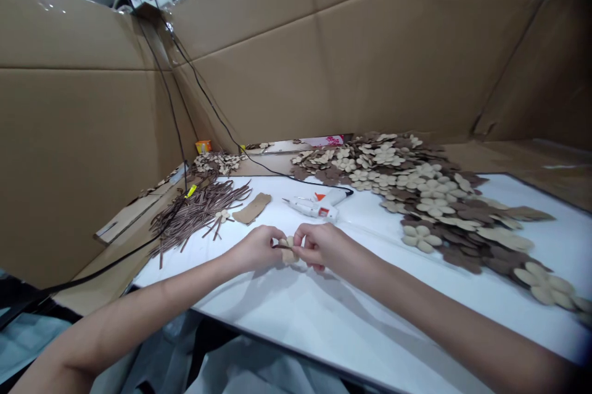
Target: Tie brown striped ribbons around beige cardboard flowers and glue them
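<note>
Left hand (253, 250), right hand (319, 246) pinching felt flower (289, 256), brown strip (279, 246); glue gun (314, 206) label unreadable

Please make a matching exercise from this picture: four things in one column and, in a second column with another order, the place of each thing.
Things:
1. glue gun
2. bundle of brown strips
3. heap of tan and brown cut-out flowers
4. small tan flower

Places:
A. right part of the white board
B. on the board, just beyond the hands
C. pinched between the left hand and right hand
D. left end of the board

Pairs: 1-B, 2-D, 3-A, 4-C
</note>
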